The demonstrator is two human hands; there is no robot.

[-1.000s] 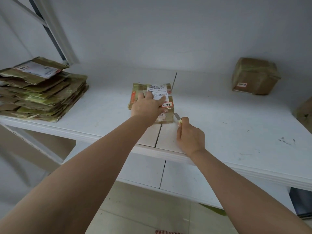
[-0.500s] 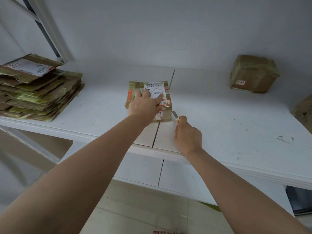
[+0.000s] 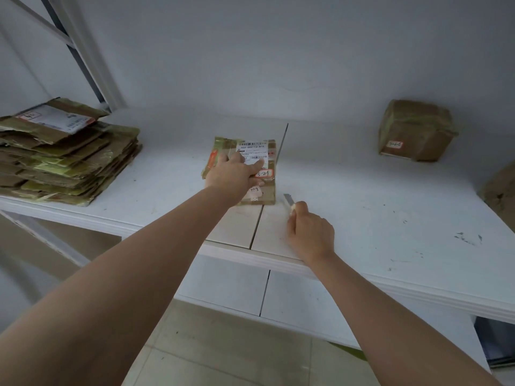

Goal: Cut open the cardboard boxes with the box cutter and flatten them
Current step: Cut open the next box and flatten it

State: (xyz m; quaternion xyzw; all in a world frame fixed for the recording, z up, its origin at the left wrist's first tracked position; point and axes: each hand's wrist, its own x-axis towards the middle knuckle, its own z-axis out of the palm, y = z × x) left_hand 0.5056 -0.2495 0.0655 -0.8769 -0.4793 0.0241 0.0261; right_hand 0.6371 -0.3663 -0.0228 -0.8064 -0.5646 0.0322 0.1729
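A small taped cardboard box [image 3: 267, 190] with a white shipping label lies on the white shelf [image 3: 362, 196] in the middle. My left hand [image 3: 234, 174] rests flat on its top, fingers spread over the label. My right hand [image 3: 310, 234] grips the box cutter [image 3: 289, 203], whose short blade points up and to the left. The blade tip is just right of the box's near right corner and apart from it.
A stack of flattened cardboard boxes [image 3: 64, 154] lies at the shelf's left end. A taped brown box [image 3: 415, 130] stands at the back right, and another box's edge [image 3: 501, 188] shows at the far right. A shelf post [image 3: 83, 51] rises at the back left.
My right hand has pulled the cutter slightly back and right, away from the box's corner. My left hand stays on the box top.
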